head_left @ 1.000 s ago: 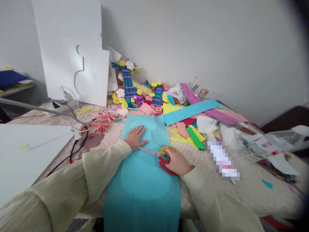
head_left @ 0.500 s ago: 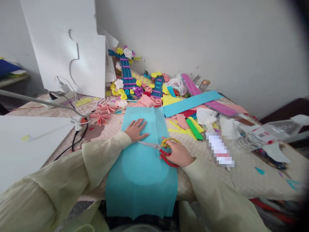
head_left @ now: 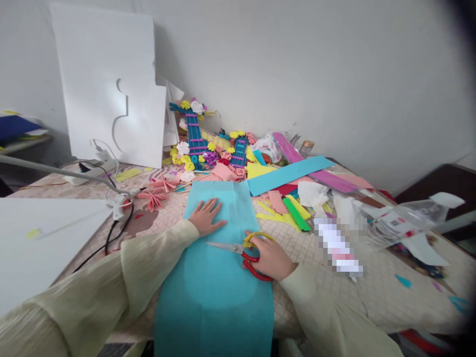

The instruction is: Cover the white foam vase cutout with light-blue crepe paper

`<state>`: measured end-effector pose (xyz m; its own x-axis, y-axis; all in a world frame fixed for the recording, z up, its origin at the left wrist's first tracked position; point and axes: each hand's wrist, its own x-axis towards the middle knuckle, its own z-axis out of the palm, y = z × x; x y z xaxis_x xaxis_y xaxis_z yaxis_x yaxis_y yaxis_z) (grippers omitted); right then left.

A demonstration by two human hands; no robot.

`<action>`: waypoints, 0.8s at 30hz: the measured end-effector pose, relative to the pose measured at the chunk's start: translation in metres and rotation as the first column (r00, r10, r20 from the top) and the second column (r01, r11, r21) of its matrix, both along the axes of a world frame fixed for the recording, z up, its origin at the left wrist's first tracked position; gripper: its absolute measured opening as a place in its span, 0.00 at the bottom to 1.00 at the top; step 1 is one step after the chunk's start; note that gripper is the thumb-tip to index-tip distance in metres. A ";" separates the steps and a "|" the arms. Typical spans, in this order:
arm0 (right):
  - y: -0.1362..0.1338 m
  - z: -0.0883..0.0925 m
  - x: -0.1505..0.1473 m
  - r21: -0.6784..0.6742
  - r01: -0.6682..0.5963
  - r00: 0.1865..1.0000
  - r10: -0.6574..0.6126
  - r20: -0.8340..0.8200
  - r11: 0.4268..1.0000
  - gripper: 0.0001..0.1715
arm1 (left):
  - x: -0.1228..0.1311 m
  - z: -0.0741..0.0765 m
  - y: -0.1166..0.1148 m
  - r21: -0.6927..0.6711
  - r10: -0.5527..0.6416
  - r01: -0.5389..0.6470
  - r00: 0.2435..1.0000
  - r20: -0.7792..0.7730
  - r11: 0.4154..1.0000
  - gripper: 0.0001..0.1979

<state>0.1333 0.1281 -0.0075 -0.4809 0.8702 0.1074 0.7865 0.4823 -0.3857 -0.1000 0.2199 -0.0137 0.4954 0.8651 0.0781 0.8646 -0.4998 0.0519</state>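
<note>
Turquoise paper (head_left: 215,277), long, faintly creased

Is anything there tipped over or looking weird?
Yes. The clear plastic container on the right seems to lie on its side instead of standing, and the blue paper under the left hand runs past the near edge of the table.
</note>
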 end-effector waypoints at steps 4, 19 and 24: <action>0.000 0.000 -0.001 -0.001 -0.016 1.000 0.016 -0.002 1.000 0.26 | 0.007 0.006 0.006 -0.005 -0.006 0.006 1.000 -0.001 1.000 0.32; -0.006 0.003 -0.002 -0.053 0.021 1.000 -0.021 -0.007 0.998 0.21 | 0.008 -0.011 0.023 0.066 0.047 -0.050 0.998 0.044 0.997 0.34; -0.004 0.008 0.010 0.001 0.108 0.994 -0.108 0.005 0.994 0.24 | 0.008 -0.011 0.024 0.070 0.041 -0.045 0.998 0.049 0.997 0.32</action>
